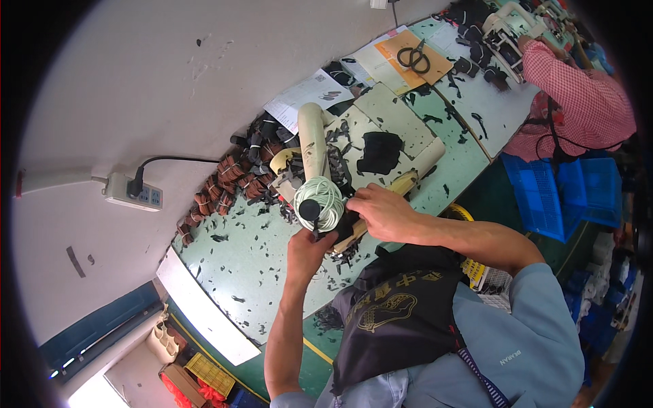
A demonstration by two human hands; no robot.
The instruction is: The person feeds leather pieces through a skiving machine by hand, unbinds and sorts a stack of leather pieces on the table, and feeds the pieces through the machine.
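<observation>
My left hand [309, 253] is closed at the near side of a cream bench machine [312, 139], its fingertips at a small black piece of material [345, 228]. My right hand [386, 212] reaches in from the right with bent fingers, pressed at the same black piece from the other side. The working end of the machine is partly hidden behind a coil of pale green cord [325, 196] and a black knob [309, 209]. Another black cut piece [379, 153] lies flat on the machine's cream plate [408, 129], beyond my right hand.
Black scraps litter the pale green table [235, 272]. Bundles of brown strips [231, 170] line the wall side. Papers [309, 98] and black-handled scissors [413, 60] lie farther back. A co-worker in a checked sleeve [554, 75] works at the right, near blue crates [537, 194].
</observation>
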